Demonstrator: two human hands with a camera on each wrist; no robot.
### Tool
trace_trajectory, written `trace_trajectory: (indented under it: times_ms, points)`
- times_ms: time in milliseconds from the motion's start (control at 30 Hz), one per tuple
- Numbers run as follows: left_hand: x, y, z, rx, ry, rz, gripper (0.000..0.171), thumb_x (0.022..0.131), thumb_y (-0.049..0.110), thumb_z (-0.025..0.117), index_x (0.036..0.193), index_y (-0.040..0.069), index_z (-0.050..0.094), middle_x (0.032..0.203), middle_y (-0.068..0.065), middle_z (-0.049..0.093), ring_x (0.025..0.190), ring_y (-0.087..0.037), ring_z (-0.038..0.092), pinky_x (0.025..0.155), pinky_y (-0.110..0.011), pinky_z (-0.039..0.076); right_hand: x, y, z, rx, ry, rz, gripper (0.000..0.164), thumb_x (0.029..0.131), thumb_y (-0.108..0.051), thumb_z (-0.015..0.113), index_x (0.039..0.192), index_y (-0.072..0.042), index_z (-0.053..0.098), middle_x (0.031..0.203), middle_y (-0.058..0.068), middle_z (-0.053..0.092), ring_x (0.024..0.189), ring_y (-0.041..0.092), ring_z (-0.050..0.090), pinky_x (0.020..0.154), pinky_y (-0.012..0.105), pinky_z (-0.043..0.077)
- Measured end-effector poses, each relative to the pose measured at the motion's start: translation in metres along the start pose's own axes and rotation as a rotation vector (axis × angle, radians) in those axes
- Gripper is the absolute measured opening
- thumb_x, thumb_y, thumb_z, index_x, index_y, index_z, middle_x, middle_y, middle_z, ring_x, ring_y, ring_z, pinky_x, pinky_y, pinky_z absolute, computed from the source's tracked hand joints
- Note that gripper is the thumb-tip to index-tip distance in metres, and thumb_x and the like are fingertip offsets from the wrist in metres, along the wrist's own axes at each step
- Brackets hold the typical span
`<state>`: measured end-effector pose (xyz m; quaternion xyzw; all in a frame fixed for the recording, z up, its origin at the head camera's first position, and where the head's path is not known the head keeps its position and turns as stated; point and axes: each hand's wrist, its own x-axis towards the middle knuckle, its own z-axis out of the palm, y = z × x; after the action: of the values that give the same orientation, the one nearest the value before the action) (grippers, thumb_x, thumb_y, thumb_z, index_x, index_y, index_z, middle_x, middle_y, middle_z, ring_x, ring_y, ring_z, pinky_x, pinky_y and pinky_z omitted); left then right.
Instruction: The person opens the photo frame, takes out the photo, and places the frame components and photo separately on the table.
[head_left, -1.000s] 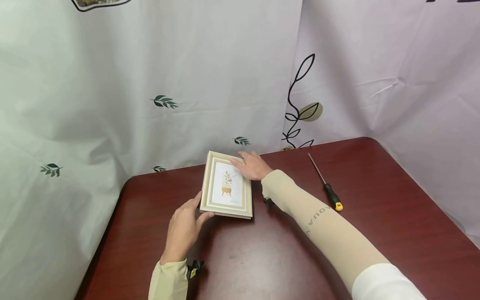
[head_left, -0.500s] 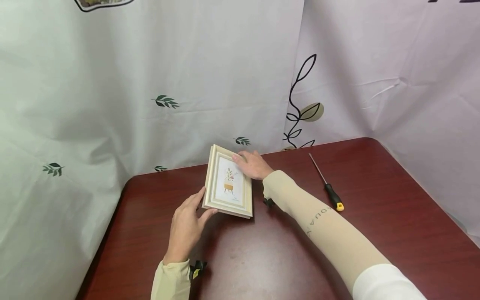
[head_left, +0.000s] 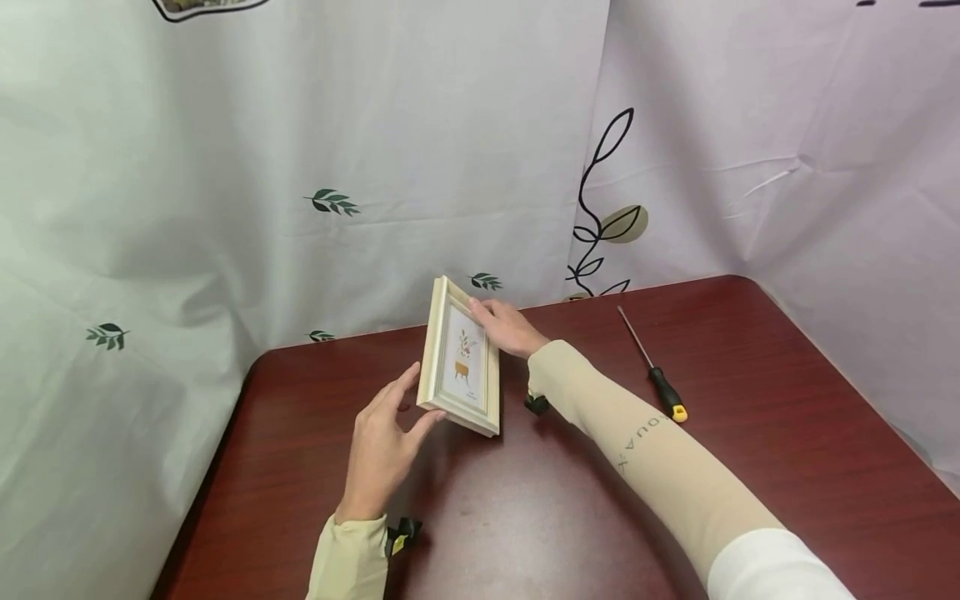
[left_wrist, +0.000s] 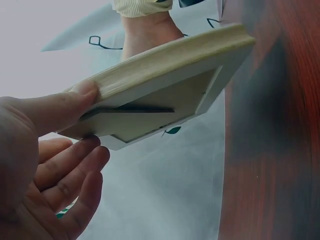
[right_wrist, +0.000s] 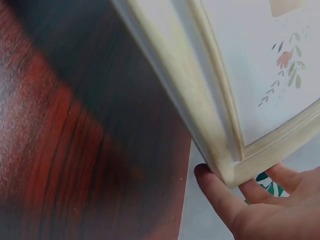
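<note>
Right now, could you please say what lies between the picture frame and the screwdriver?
Beside the picture frame, the head view shows the right hand, its beige sleeve and a black wrist device, then bare tabletop up to the screwdriver.

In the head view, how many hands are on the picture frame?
2: the left hand at its lower-left corner, the right hand at its upper-right. The picture frame hides some fingers.

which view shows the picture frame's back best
The left wrist view: the back of the picture frame faces that camera at a slant. Head and right wrist views show its front instead.
</note>
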<state>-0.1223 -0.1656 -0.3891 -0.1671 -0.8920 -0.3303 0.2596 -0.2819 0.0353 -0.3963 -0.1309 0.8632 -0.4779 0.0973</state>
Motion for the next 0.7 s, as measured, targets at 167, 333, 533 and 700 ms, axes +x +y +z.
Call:
trace_trajectory:
  times_ms: [167, 333, 533, 700]
  points:
    - [0.0015, 0.0023, 0.0011, -0.062, -0.003, -0.02, 0.076, 0.071, 0.024, 0.081, 0.138, 0.019, 0.045, 0.118, 0.003, 0.062, 0.089, -0.009, 0.062, 0.07, -0.022, 0.051, -0.0009, -0.0007, -0.0039, 0.064, -0.044, 0.033, 0.08, 0.087, -0.071, 0.015, 0.139, -0.015, 0.04, 0.12, 0.009, 0.052, 0.106, 0.022, 0.053, 0.095, 0.041, 0.04]
    - [0.0021, 0.0031, 0.0023, -0.127, -0.009, -0.035, 0.081, 0.07, 0.022, 0.081, 0.14, 0.021, 0.041, 0.117, 0.005, 0.062, 0.093, -0.009, 0.061, 0.073, -0.028, 0.052, -0.0016, -0.0011, -0.0076, 0.163, -0.086, 0.04, 0.077, 0.087, -0.072, 0.013, 0.148, -0.025, 0.022, 0.144, 0.008, 0.034, 0.125, 0.025, 0.041, 0.1, 0.048, 0.036]
    - [0.0014, 0.0046, 0.006, -0.183, -0.001, -0.057, 0.079, 0.071, 0.022, 0.081, 0.139, 0.024, 0.041, 0.113, 0.006, 0.063, 0.089, -0.008, 0.062, 0.073, -0.025, 0.051, -0.0014, -0.001, -0.0084, 0.28, -0.086, 0.055, 0.084, 0.08, -0.079, 0.015, 0.147, -0.028, 0.024, 0.143, 0.007, 0.036, 0.122, 0.023, 0.044, 0.094, 0.045, 0.044]
    - [0.0006, 0.0071, 0.0088, -0.257, -0.005, -0.083, 0.076, 0.073, 0.021, 0.08, 0.138, 0.025, 0.042, 0.111, 0.005, 0.064, 0.09, -0.009, 0.062, 0.074, -0.025, 0.051, -0.0013, -0.0006, -0.0092, 0.321, -0.109, 0.059, 0.09, 0.076, -0.082, 0.017, 0.148, -0.027, 0.022, 0.144, 0.007, 0.032, 0.125, 0.023, 0.041, 0.096, 0.048, 0.042]
